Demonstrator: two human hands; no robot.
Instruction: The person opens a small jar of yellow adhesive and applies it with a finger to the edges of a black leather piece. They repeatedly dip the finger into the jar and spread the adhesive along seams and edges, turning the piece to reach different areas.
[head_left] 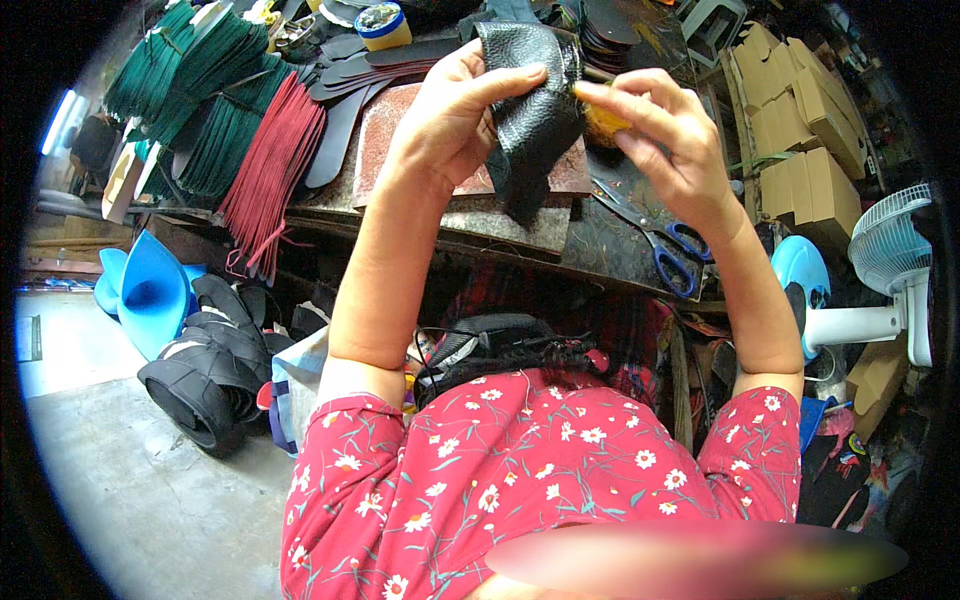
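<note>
The left hand [455, 115] was clamped on a piece of black grained leather [532, 110], thumb across its front and the fingers behind, holding it up above the bench [500, 225] with its lower end hanging free. The right hand [665, 135] pinched a small yellow-orange lump [605, 120] between thumb and forefinger and pressed it against the right edge of the leather; what the lump was could not be told from this view.

The grip on the leather was at its upper part only, so the loose tail could have swung or folded as the lump pushed on it, and the lump might have slid off the edge onto the left thumb. The lump was held by little more than the fingertips; a harder push could have popped it out, and it would likely have dropped among the clutter below.

Just beneath the right wrist lay blue-handled scissors [665, 245], blades slightly parted, on the dark bench top. A hand lowered without looking could have met the blades. Further left lay bundles of red strips [270, 170] and green strips [200, 90] beside black sole-shaped cutouts [340, 130], and a round tin [382, 24] stood behind.
</note>
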